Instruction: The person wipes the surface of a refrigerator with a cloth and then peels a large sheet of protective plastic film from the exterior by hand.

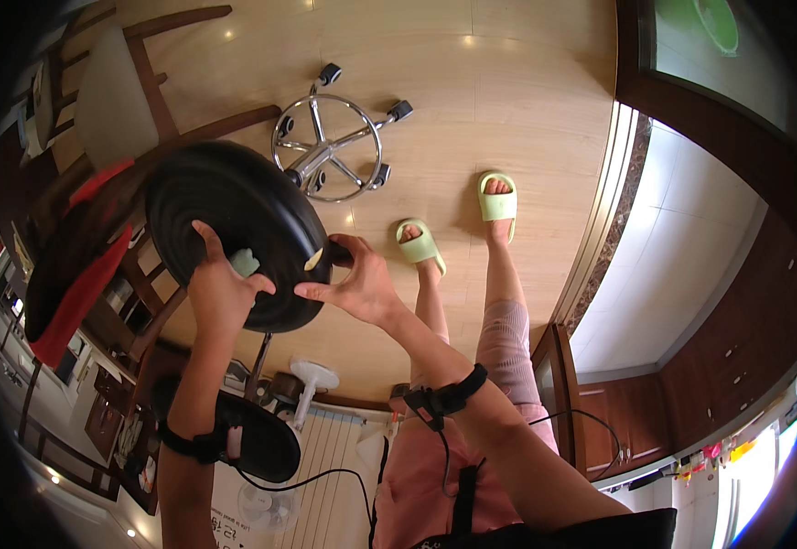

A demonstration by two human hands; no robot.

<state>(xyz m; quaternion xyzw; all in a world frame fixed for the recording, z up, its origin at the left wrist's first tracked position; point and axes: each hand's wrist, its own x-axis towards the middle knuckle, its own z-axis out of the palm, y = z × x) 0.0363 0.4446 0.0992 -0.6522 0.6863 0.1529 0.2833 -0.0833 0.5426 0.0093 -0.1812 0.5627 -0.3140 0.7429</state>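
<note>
A swivel stool's round black seat (261,199) is tilted up in front of me, with a pale, worn-looking patch on its rim. My left hand (223,281) rests against the seat's face, holding a pale green piece of cloth or sponge (243,262) partly hidden by the palm. With thumb and fingers my right hand (361,285) grips the rim near a dark projecting part. The chrome wheeled base (328,145) lies beyond the seat. Below the seat, a metal bar (260,364) leads towards a black oval pad (268,439), partly behind my left forearm.
Wooden chairs (114,103) and a red-and-black item (83,295) are at the left. A white fan (313,374) stands low centre. My feet in green slippers (420,243) are on the wooden floor (549,110). Right are a door frame (601,206) and brown cabinets (707,357). Cables hang from both forearm straps.
</note>
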